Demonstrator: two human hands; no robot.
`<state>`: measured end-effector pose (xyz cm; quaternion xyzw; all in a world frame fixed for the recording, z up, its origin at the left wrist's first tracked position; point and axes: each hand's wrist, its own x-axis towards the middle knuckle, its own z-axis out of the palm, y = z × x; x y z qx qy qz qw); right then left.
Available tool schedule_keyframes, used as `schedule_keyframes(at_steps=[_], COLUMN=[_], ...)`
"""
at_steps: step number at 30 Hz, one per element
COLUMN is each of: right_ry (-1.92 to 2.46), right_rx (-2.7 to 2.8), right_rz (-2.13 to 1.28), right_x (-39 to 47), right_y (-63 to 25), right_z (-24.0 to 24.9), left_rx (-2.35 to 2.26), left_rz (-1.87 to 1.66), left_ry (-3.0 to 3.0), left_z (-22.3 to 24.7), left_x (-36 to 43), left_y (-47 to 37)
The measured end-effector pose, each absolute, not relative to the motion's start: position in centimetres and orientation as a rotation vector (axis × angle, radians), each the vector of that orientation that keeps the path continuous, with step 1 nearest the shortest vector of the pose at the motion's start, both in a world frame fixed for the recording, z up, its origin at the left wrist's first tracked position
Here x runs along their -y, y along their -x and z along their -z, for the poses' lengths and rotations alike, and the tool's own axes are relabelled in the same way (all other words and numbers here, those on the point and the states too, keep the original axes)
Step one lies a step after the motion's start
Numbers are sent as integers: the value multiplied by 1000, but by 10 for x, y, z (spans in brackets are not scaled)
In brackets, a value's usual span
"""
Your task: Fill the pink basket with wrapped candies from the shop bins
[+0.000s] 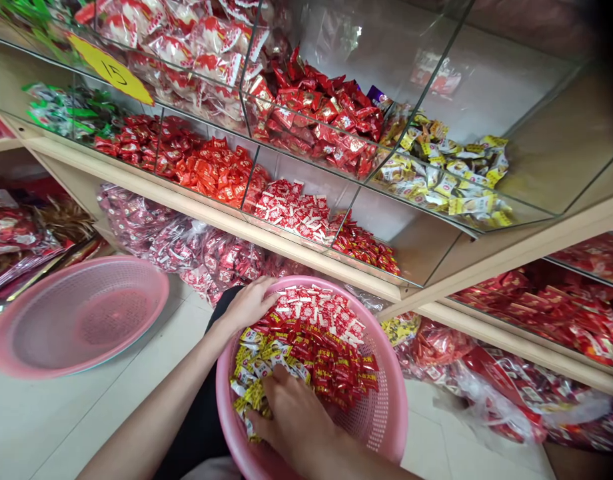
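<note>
Head view: I see the yellow-and-white wrapped candies (pixel 247 365) under my nearer right hand (pixel 304 420), thumb and fingers apart, along the left side of the round pink plastic basket (pixel 397 393); my left hand (pixel 247 305) touches its rim, grip unclear.

Glossy pink plastic basket (pixel 399 400).

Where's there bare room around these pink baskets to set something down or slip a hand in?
Bare: the inside of the far basket; floor between it and the left forearm; a strip in the near basket, between red candies and its right wall. Crowded: the near basket's left side, with yellow-and-white candies and the right hand.
</note>
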<state>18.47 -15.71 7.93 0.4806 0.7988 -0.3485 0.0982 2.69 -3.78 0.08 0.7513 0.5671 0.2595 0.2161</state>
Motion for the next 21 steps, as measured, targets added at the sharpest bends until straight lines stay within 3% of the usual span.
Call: schedule_keyframes(at_steps=[13, 21], right_ry=[-1472, -1756], right_rx=[-2405, -2504], right_rz=[1009, 860], right_x=[157, 129], right_y=[-195, -243], right_z=[-77, -73], left_rx=[-1592, -1589], left_rz=[-694, -695], left_ry=[-2083, -2080], left_z=[-3, -3], left_x=[38, 38], left_y=[-28, -29])
